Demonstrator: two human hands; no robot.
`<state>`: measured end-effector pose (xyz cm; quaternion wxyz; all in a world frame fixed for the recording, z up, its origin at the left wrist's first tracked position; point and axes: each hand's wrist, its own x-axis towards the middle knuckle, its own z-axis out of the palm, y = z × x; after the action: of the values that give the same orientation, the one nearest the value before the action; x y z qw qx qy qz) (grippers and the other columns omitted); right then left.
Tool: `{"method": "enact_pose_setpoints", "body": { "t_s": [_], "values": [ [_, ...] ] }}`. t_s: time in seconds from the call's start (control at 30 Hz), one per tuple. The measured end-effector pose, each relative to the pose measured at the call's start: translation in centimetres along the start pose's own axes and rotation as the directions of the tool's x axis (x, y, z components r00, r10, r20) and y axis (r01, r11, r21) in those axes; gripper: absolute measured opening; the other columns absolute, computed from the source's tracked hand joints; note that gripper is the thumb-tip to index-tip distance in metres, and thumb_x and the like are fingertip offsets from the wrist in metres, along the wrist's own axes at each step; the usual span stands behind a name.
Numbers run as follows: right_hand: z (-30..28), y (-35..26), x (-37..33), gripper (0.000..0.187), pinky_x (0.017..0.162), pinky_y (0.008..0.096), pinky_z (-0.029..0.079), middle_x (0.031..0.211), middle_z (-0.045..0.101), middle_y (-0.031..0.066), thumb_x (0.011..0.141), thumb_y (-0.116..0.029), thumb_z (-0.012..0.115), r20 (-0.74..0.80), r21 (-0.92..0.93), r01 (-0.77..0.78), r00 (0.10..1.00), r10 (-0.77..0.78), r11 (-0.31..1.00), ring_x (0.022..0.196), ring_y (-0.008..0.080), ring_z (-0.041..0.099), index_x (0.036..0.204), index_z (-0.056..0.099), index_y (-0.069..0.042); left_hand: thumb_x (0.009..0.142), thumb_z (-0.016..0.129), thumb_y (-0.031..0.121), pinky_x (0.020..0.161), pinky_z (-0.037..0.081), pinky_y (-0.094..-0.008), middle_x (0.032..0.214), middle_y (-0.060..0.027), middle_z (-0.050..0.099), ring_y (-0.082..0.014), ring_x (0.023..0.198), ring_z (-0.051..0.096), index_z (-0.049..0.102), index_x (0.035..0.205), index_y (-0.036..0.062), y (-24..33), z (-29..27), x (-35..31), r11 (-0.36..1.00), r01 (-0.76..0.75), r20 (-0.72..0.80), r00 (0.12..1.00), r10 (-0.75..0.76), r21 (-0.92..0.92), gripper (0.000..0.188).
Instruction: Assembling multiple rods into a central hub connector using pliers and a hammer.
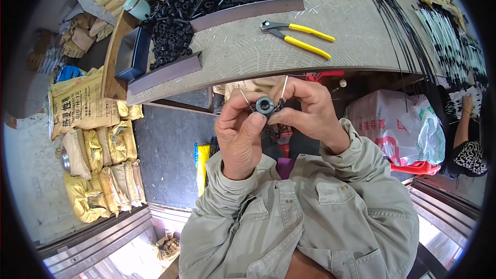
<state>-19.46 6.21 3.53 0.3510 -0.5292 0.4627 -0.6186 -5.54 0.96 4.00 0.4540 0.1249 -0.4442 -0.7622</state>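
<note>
In front of my chest, both hands hold a small dark cylindrical part (265, 105) with its round hollow end facing up. My left hand (238, 139) pinches it from the left, thumb against its lower edge. My right hand (310, 108) grips its right side with thumb and fingers. A thin pale rod (284, 89) sticks up by my right fingers, and a shorter pale rod (244, 96) by my left fingers. Whether these rods join the part, I cannot tell. Beyond my hands, end-cutting pliers (306, 46) with yellow handles lie on the workbench (232, 51).
A heap of black parts (175, 26) spreads behind two dark strips (248, 14). Blue boxes (132, 54) stand on the bench. Black cords (395, 26) hang over its right edge. Yellow-brown sacks (82, 106) are stacked left. Another person's arm (465, 116) reaches toward black-and-white rods (442, 36) at right.
</note>
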Motion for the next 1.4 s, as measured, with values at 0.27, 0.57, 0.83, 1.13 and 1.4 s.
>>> {"method": "enact_pose_setpoints", "body": {
  "t_s": [0.27,0.57,0.83,1.13,1.4],
  "values": [
    [0.5,0.2,1.3,0.031,0.053,0.0210,0.037,0.071,0.051,-0.0004,0.063,-0.009,0.078,0.215,0.011,0.094,0.972,-0.094,0.996,0.061,0.0069,0.047,0.073,0.049,-0.004,0.079,0.065,0.024,0.075,0.038,-0.0237,0.090,-0.0042,0.049,-0.0119,0.082,0.047,0.054,0.095,-0.0011,0.9,-0.6,-0.8,0.989,0.019,-0.031,0.999,-0.015,0.145,0.032],
    [0.4,-0.1,1.4,0.024,0.053,0.0192,0.038,0.074,0.053,-0.0028,0.066,-0.004,0.076,0.410,0.294,-0.249,0.905,0.114,0.923,0.065,0.0025,0.048,0.071,0.053,-0.003,0.078,0.065,0.024,0.079,0.037,-0.0269,0.086,-0.0058,0.048,-0.0148,0.084,0.046,0.054,0.092,-0.0003,0.5,-2.5,-1.8,0.998,0.045,0.098,0.994,-0.050,0.052,0.029],
    [1.7,1.4,0.9,0.033,0.057,0.0212,0.043,0.073,0.057,-0.0017,0.059,-0.013,0.081,0.178,0.043,-0.064,0.982,0.055,0.997,0.067,0.0038,0.052,0.076,0.055,-0.003,0.082,0.061,0.020,0.082,0.039,-0.0275,0.091,-0.0052,0.044,-0.0156,0.088,0.046,0.050,0.096,0.0017,0.1,-4.2,-2.1,0.998,0.048,0.081,0.995,-0.051,0.041,0.025],
    [6.6,2.6,-2.5,0.038,0.056,0.0306,0.049,0.084,0.062,0.0128,0.064,-0.004,0.071,-0.203,-0.645,0.290,0.826,-0.525,0.707,0.070,0.0254,0.062,0.098,0.058,0.004,0.081,0.063,0.015,0.081,0.039,-0.0256,0.092,-0.0036,0.049,-0.0119,0.086,0.049,0.053,0.097,0.0007,-0.9,-3.9,-2.8,0.998,0.020,-0.104,0.994,-0.014,0.064,0.023],
    [5.9,3.8,-1.8,0.030,0.055,0.0288,0.048,0.081,0.060,0.0125,0.063,0.001,0.069,-0.184,-0.525,0.247,0.901,-0.392,0.814,0.067,0.0257,0.060,0.090,0.056,0.000,0.087,0.055,0.011,0.088,0.040,-0.0263,0.113,-0.0085,0.054,-0.0143,0.100,0.051,0.051,0.116,-0.0016,-2.0,-4.0,-4.0,0.992,0.024,-0.284,0.959,0.013,0.127,0.032]
  ]
}}
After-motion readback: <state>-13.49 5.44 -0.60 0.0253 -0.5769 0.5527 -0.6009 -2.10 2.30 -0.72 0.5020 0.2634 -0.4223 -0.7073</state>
